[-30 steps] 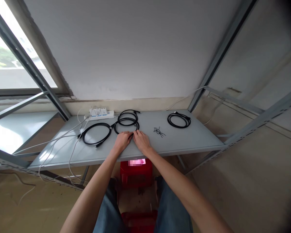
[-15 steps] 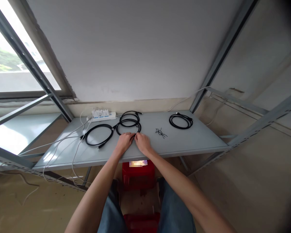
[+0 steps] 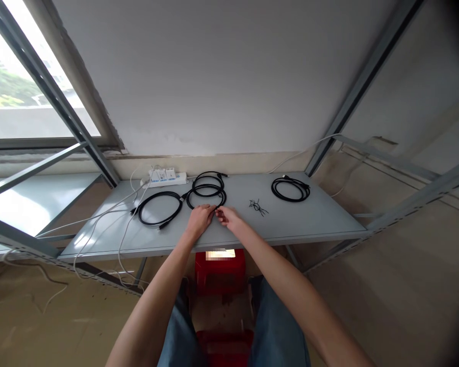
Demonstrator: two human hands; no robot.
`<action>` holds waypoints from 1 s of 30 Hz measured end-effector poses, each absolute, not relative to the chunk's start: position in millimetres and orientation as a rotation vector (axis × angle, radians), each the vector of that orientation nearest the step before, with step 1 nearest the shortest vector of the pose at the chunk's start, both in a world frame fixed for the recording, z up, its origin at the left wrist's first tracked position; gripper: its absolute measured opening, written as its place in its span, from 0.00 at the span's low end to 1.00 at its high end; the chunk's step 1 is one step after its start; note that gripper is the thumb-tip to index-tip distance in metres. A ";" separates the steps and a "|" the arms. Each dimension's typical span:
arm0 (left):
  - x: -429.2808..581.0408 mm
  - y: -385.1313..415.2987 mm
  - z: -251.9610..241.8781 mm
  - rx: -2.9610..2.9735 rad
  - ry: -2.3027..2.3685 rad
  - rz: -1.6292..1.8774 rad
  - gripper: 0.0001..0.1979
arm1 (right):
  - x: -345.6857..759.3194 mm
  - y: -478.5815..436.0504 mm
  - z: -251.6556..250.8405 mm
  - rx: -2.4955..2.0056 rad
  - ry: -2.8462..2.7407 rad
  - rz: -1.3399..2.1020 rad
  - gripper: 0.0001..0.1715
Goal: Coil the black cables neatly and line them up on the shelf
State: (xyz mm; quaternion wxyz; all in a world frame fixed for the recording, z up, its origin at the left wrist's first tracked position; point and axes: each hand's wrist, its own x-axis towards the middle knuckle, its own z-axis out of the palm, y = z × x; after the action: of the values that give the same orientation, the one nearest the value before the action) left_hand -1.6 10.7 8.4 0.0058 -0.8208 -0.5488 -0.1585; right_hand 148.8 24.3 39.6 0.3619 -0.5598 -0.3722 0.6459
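A grey metal shelf (image 3: 313,219) holds several black cable coils. My left hand (image 3: 200,220) and my right hand (image 3: 228,216) meet at the near edge of the middle coil (image 3: 206,195), fingers pinched together on its cable. A second loop (image 3: 208,178) lies just behind it. Another coil (image 3: 159,207) lies to the left and a bundled coil (image 3: 290,188) to the far right. Small black twist ties (image 3: 257,206) lie right of my right hand.
A white power strip (image 3: 164,178) sits at the back left with white cords (image 3: 115,224) trailing off the shelf's front. Slanted grey frame struts rise on both sides. Red crates (image 3: 219,270) stand below the shelf between my knees.
My view has shifted slightly, so everything sits a bit further right. My right hand has turned and narrowed into a pinch at the coil; my left hand stays at the coil's edge.
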 end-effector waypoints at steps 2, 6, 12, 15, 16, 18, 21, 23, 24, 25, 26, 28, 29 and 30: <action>-1.2 10.4 9.4 -2.576 -1.717 -0.493 0.18 | 151.8 21.3 36.0 -1.528 -1.201 1.459 0.16; -0.5 10.4 9.1 -2.578 -1.717 -0.505 0.18 | 165.7 14.5 28.4 -1.581 -2.086 0.486 0.14; -0.2 12.0 6.4 -2.569 -1.708 -0.501 0.18 | 181.2 9.7 12.1 -1.417 -2.427 0.001 0.18; -0.3 12.7 4.7 -2.563 -1.705 -0.502 0.17 | 180.8 11.3 8.2 -1.382 -2.474 -0.039 0.20; -0.2 12.9 4.1 -2.561 -1.702 -0.509 0.17 | 180.3 11.7 8.0 -1.376 -2.486 -0.046 0.21; -0.1 12.9 3.2 -2.558 -1.699 -0.520 0.17 | 179.2 11.6 8.5 -1.381 -2.498 -0.053 0.21; 0.1 12.5 3.1 -2.552 -1.706 -0.519 0.16 | 178.5 10.2 10.2 -1.387 -2.516 -0.076 0.21; 0.1 12.1 3.8 -2.553 -1.711 -0.516 0.15 | 178.2 9.1 11.2 -1.380 -2.527 -0.104 0.21; 0.0 11.9 4.2 -2.555 -1.714 -0.514 0.15 | 178.1 8.5 11.6 -1.378 -2.531 -0.117 0.21; -0.1 11.8 4.5 -2.557 -1.718 -0.510 0.15 | 178.0 7.9 11.9 -1.381 -2.533 -0.127 0.21; -0.2 11.8 4.7 -2.560 -1.722 -0.506 0.16 | 177.9 7.4 12.1 -1.384 -2.534 -0.132 0.21; -0.3 11.8 4.8 -2.564 -1.724 -0.502 0.16 | 177.7 6.4 12.2 -1.395 -2.535 -0.136 0.20; -0.4 11.8 4.8 -2.565 -1.724 -0.505 0.16 | 177.7 6.0 12.0 -1.400 -2.536 -0.136 0.20; -0.4 11.8 4.9 -2.565 -1.722 -0.510 0.16 | 177.8 5.6 11.7 -1.403 -2.538 -0.136 0.20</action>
State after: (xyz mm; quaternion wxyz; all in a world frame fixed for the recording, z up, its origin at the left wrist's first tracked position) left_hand -0.4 11.8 4.9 0.0049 -0.8191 -0.5500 -0.1628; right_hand 177.8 5.6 11.7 0.1190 -0.4800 -0.8679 -0.0466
